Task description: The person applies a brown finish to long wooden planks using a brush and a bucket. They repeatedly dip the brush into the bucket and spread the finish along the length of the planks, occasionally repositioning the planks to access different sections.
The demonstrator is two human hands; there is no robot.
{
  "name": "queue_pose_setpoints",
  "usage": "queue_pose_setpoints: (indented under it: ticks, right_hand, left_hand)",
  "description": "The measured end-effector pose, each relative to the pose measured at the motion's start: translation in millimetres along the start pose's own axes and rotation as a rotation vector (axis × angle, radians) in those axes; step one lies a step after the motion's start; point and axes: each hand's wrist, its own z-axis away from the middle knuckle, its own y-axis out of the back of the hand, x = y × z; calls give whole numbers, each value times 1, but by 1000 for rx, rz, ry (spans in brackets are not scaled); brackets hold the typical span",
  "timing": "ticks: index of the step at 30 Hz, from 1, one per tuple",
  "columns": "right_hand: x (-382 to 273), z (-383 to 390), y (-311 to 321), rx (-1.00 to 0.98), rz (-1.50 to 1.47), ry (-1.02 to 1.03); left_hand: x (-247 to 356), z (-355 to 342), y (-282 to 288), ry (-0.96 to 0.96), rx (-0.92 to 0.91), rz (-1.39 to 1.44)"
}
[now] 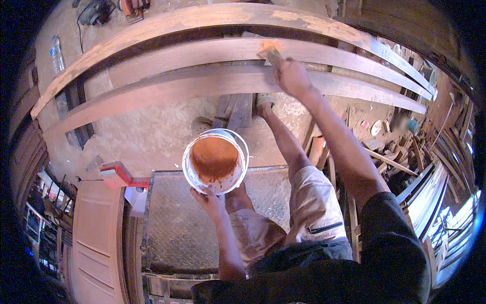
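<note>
My left hand (210, 201) grips the rim of a white bucket (188, 177) and holds it tilted in front of my legs. Orange-brown filler or paint (215, 156) lies inside the bucket and smears its inner wall. In my right hand (294, 78) is a brush or flat spreader (274, 55); its working end touches the middle wooden board (212, 49), where an orange patch (268, 45) shows. Beyond it, the far board (167, 25) carries patches of lighter orange. The near board (167, 85) looks bare and passes under my right wrist.
A water bottle (57, 54) and power tools (96, 11) lie on the floor at the far left. A red and white box-like object (117, 175) rests above a panelled wooden door (98, 238). Wood offcuts (400, 152) are piled at the right. A textured metal sheet (182, 228) lies near my legs.
</note>
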Motion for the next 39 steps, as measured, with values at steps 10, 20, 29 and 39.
queue_pose_setpoints:
  ticks: [10, 20, 29, 39]
  right_hand:
    - [35, -39, 33, -235, 522, 234]
    - [-28, 28, 1, 92, -540, -458]
    - [-70, -39, -41, 353, -333, -703]
    - [-19, 5, -40, 110, -382, -416]
  left_hand:
    - [16, 14, -17, 118, 87, 98]
    - [14, 8, -5, 142, -43, 69]
    - [19, 6, -6, 133, 93, 20]
    - [-4, 2, 6, 4, 60, 20]
